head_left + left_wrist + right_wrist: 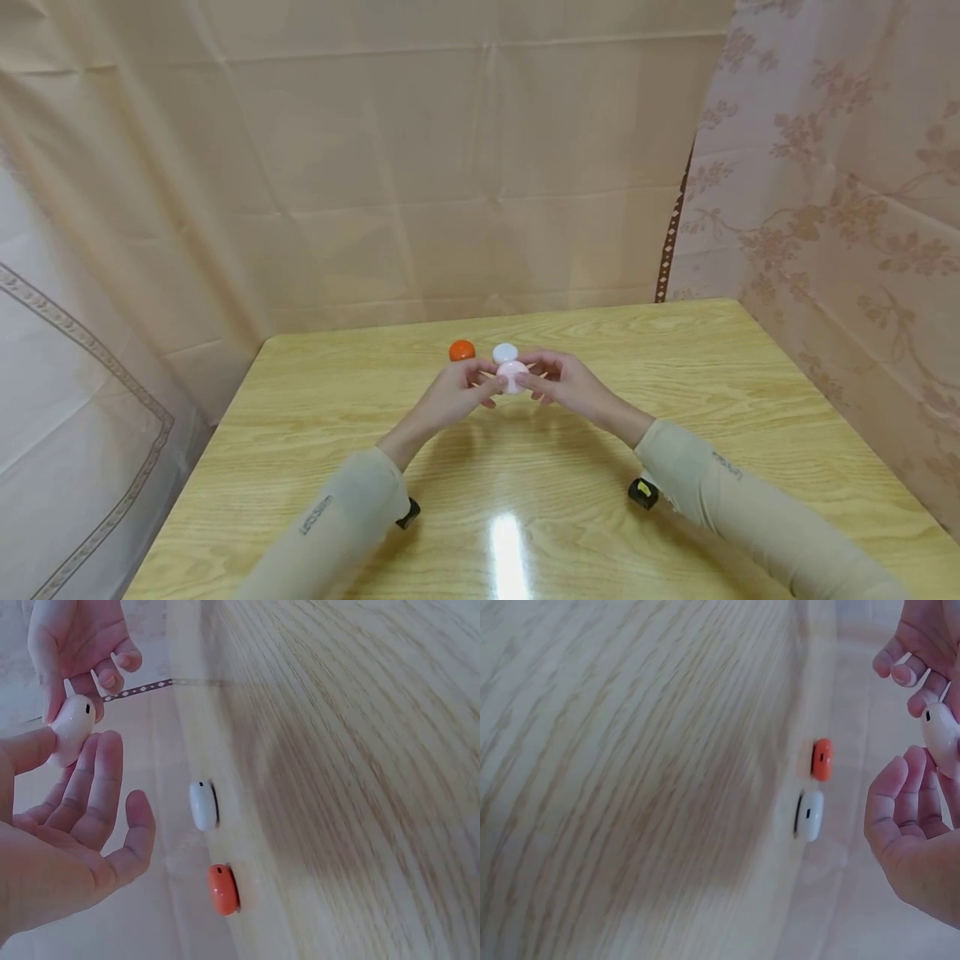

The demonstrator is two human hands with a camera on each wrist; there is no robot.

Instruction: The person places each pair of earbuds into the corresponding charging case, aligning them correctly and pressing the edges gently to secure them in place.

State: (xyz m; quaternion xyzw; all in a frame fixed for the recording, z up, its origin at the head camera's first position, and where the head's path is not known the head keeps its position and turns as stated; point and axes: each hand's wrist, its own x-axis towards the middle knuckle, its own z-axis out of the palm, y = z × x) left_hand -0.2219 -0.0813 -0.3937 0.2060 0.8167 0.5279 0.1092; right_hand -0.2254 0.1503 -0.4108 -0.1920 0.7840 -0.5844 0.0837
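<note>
A pale pink, rounded disc-shaped case [513, 372] is held up above the table between both hands. My left hand [453, 393] pinches its left side with the thumb in front and fingers behind. From the other side, my right hand [576, 388] pinches it the same way. The left wrist view shows a small dark slot on the rim of the pink case [73, 731], and its outer fingers stay apart from it. A white case [811, 816] of like shape lies on the table just beyond the hands, and an orange one [822, 760] lies beside it.
The wood-grain table [330, 392] reaches back to a beige curtain [450, 167]. A flower-patterned cloth [847, 208] hangs along the right side. Black wrist devices [643, 492] sit under the sleeves, and a light glares off the table near the front.
</note>
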